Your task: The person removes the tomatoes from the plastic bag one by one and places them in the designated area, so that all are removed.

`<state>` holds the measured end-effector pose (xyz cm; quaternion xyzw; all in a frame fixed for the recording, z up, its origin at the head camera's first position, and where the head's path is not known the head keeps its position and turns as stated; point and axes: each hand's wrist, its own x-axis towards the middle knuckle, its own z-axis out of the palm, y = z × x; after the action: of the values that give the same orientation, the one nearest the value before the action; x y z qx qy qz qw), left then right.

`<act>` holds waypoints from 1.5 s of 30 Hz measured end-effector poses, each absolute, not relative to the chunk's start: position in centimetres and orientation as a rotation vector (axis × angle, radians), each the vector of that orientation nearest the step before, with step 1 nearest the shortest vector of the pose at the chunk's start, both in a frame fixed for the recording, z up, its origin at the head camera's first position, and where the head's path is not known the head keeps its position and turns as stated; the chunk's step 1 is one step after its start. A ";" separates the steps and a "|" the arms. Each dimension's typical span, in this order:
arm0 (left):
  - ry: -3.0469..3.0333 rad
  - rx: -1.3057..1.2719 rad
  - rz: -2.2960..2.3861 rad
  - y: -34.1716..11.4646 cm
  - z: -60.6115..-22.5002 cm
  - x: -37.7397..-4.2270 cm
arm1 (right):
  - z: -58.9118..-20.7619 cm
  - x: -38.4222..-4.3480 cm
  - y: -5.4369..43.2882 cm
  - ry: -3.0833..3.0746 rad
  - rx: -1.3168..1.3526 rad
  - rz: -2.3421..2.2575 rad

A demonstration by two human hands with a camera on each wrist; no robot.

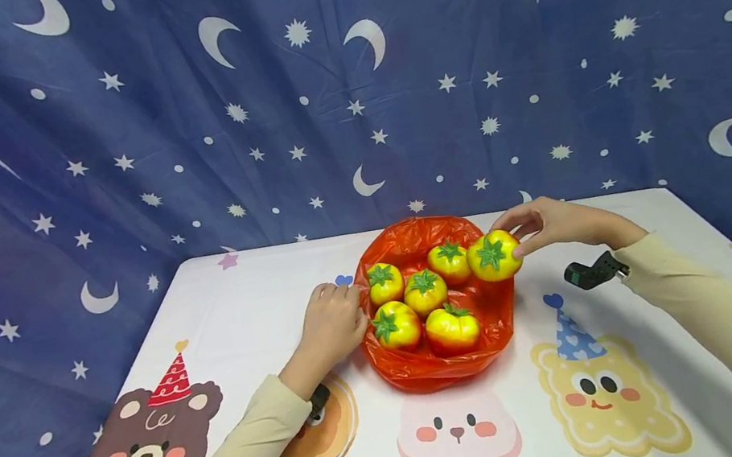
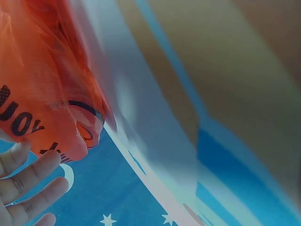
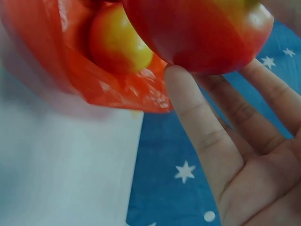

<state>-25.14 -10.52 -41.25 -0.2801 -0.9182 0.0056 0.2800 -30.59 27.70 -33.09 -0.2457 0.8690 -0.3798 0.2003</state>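
Observation:
A red plastic bag [image 1: 421, 374] stands with its mouth spread wide, several yellow-red tomatoes [image 1: 425, 291] with green leafy tops inside. At the bag's left rim, my left hand [image 1: 333, 322] holds the edge; its fingertips are partly hidden. In the left wrist view, the bag's printed side [image 2: 42, 94] is close to the fingers [image 2: 40, 193]. My right hand [image 1: 552, 222] grips another tomato [image 1: 494, 256] above the bag's right rim. From the right wrist, this tomato [image 3: 197, 37] shows its red underside against the fingertips, with one bagged tomato [image 3: 117, 42] behind.
The table wears a white cloth [image 1: 257, 280] printed with cartoon animals and lettering. Behind it hangs a blue curtain [image 1: 315, 107] with moons and stars. A black wrist device [image 1: 594, 271] sits by the right cuff, another [image 1: 320, 402] under the left.

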 end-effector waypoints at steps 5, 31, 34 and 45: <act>-2.442 -0.754 0.011 -10.5 -41.4 -25.2 | -32.3 -30.7 28.8 2.496 -0.642 -1.071; -2.461 -0.752 -0.008 -10.6 -41.4 -25.3 | -34.7 -32.7 35.2 2.605 -0.278 -1.134; -2.459 -0.754 -0.008 -10.6 -41.4 -25.2 | -35.6 -33.1 35.5 2.573 -0.233 -1.208; -2.455 -0.756 0.001 -10.6 -41.5 -25.4 | -38.6 -34.1 36.4 2.442 -0.124 -1.420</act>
<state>-25.44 -10.62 -41.47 -0.2824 -0.9168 0.0004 0.2823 -34.08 36.39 -38.61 -0.0432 0.8530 -0.4961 0.1563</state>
